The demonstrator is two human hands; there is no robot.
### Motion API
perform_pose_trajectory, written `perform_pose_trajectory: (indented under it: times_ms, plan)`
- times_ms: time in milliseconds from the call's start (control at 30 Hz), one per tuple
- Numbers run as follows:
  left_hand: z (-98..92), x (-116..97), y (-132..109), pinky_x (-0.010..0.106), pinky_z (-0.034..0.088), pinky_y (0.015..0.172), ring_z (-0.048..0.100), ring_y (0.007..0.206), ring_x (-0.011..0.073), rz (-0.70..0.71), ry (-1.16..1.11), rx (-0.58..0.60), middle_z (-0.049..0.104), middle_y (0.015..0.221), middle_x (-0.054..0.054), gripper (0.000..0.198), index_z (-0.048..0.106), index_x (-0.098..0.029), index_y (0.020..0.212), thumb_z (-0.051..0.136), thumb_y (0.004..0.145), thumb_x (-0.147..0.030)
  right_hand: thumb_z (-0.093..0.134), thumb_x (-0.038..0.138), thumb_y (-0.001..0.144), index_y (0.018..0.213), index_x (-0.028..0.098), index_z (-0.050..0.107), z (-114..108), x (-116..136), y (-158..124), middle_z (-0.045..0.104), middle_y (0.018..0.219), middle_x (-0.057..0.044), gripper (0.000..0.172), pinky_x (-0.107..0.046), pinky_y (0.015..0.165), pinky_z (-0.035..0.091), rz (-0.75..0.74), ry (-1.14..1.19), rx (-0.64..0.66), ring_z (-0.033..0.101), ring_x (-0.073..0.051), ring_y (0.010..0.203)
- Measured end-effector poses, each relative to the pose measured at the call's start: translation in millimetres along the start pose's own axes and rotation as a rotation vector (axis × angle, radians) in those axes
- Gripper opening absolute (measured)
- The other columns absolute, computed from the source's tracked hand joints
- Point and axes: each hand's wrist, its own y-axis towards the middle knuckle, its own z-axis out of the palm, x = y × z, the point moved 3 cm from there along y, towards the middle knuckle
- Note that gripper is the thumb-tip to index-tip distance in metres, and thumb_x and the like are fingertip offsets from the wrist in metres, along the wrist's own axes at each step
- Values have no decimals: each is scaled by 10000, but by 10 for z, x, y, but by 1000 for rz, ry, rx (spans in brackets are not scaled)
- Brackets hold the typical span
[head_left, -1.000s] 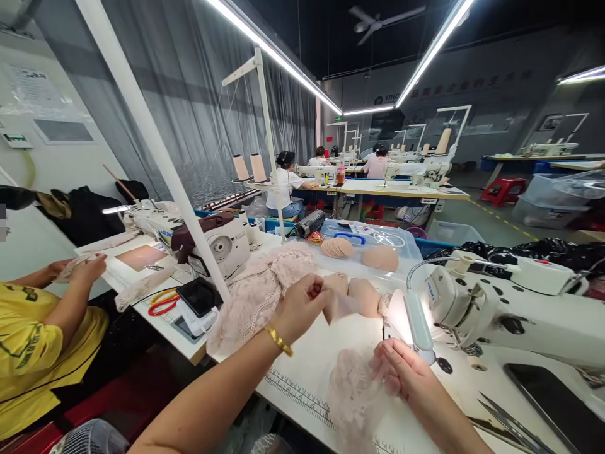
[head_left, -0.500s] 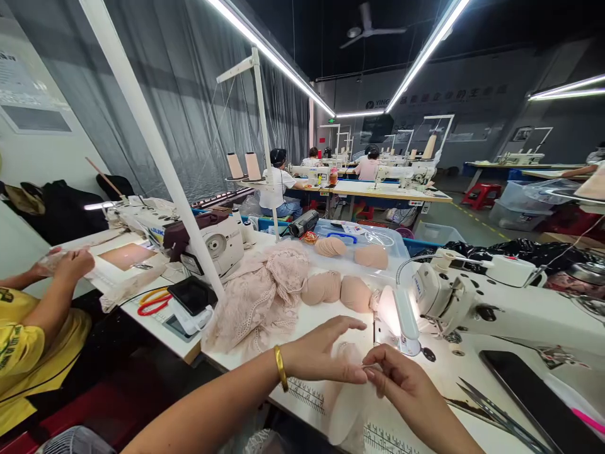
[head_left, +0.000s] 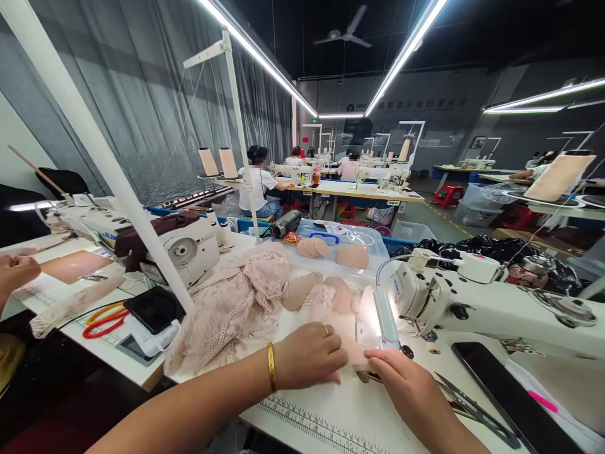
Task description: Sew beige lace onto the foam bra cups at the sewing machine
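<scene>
My left hand (head_left: 312,356), with a gold bracelet and ring, is closed in a loose fist over the sewing table, gripping a sheer pale pink fabric piece (head_left: 350,347). My right hand (head_left: 406,388) pinches the fabric's other side between thumb and fingers, just in front of the lit sewing machine (head_left: 416,293). Part of the fabric reaches back over the beige oval pads (head_left: 297,293). The machine's needle area is hidden behind its lamp (head_left: 386,315). Left of my left hand lies a heap of pale pink lace (head_left: 236,302).
Thread snips (head_left: 477,410) and a black phone (head_left: 505,391) lie right of my right hand. A ruler strip (head_left: 312,422) runs along the front edge. Behind are a clear plastic bin lid (head_left: 331,252) with more pads and a white pole (head_left: 108,139). A co-worker's hand (head_left: 19,274) is at far left.
The view has turned right. The fabric that hung below my hands over the front edge is now raised beside the machine. My left hand went from spread fingers to a closed grip.
</scene>
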Motion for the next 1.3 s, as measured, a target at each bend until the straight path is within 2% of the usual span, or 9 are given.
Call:
perform_pose_trajectory:
  times_ms: [67, 167, 233, 333, 400, 533, 667, 1000, 1300]
  plan:
    - [114, -102, 31, 341, 420, 705, 555, 765, 185, 117, -56, 17, 599, 773, 20, 393, 574, -205, 830, 659, 967, -563, 484, 191, 1043, 1140, 305, 726, 31, -140, -16, 804, 1049, 12, 284, -230, 790, 622, 16, 26, 133, 778, -163, 909]
    - [269, -136, 212, 334, 437, 732, 576, 784, 174, 161, -66, 10, 624, 815, 19, 192, 593, -199, 872, 624, 1016, -321, 446, 205, 1073, 1217, 333, 694, 47, -340, -71, 789, 1083, 26, 314, -211, 791, 613, -7, 52, 249, 760, -141, 927]
    - [407, -89, 368, 328, 428, 664, 569, 733, 168, 125, -62, 63, 623, 800, 16, 125, 586, -191, 853, 613, 971, -161, 420, 195, 1067, 1292, 329, 670, 58, -462, -125, 776, 1158, -8, 361, -267, 818, 614, -48, 49, 264, 741, -175, 988]
    - [637, -11, 513, 322, 389, 561, 521, 629, 163, 53, -105, 179, 588, 736, 17, 158, 559, -186, 784, 657, 905, -158, 414, 136, 1044, 1367, 324, 636, 65, -588, -213, 738, 1290, -52, 434, -334, 817, 592, -85, 17, 249, 693, -229, 1097]
    - [732, 4, 527, 320, 401, 575, 517, 638, 166, 16, -130, 174, 577, 739, 27, 171, 550, -186, 767, 654, 903, -178, 416, 102, 1037, 1381, 317, 625, 47, -610, -258, 718, 1308, -72, 457, -335, 812, 573, -107, -28, 239, 662, -237, 1133]
    - [741, -7, 463, 333, 445, 722, 547, 779, 180, -66, -144, 52, 613, 872, 54, 200, 549, -182, 768, 597, 961, -202, 406, 78, 1028, 1309, 294, 653, -22, -565, -277, 701, 1101, -74, 432, -320, 776, 538, -98, -83, 287, 643, -208, 965]
    - [718, -32, 447, 334, 423, 736, 501, 763, 171, -50, -172, 76, 602, 864, 37, 167, 558, -178, 820, 579, 983, -210, 415, 125, 1050, 1243, 304, 690, -89, -533, -227, 679, 975, -52, 381, -286, 721, 511, -50, -36, 322, 619, -190, 869]
    - [746, -82, 500, 337, 401, 732, 456, 745, 171, -80, -179, 49, 567, 839, 32, 158, 553, -174, 812, 572, 969, -181, 423, 146, 1059, 1205, 303, 694, -132, -503, -189, 675, 979, -54, 346, -289, 736, 516, -17, 16, 345, 618, -195, 885]
    - [739, -100, 481, 325, 414, 796, 476, 781, 166, -105, -244, 8, 600, 904, 44, 200, 584, -166, 842, 537, 1015, -255, 416, 135, 1051, 1187, 286, 648, -119, -510, -196, 643, 920, -36, 308, -285, 646, 500, -21, 12, 321, 607, -189, 812]
